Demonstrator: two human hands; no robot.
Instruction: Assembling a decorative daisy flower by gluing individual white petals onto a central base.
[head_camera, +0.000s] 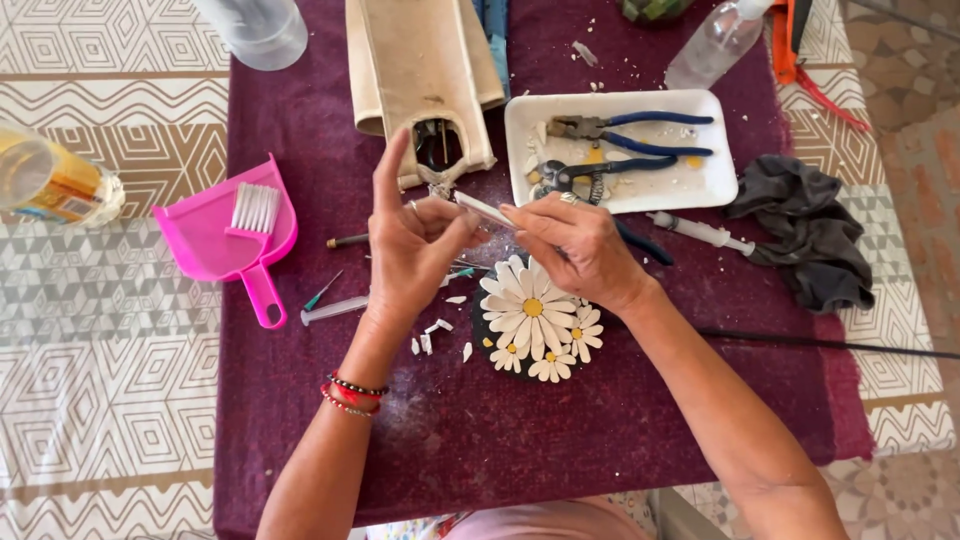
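Here, grip: the left hand (415, 245) and the right hand (575, 245) meet above the middle of the maroon cloth (600, 420), both pinching a thin white strip (483, 209).
Left hand: thumb and bent fingers closed on the strip's left end, forefinger raised straight up; beaded bracelets (352, 392) on the wrist.
Right hand: fingertips closed on the strip's right part, with a dark-handled tool (640, 243) sticking out behind the palm.
Strip: held slanting in the air between the two hands, just in front of the beige ceramic piece (425, 80) at the cloth's far edge.
Below the hands: a dark round base covered with white daisy mosaic (535, 320), partly under the right wrist; small white chips (435, 335) lie just left of it.
Right of grip: a white tray (720, 185) with two blue-handled pliers (630, 140); a syringe (700, 232) and a dark rag (805, 235) near the right edge.
Left of grip: a pink dustpan (225, 240) with a small brush, at the cloth's left edge.
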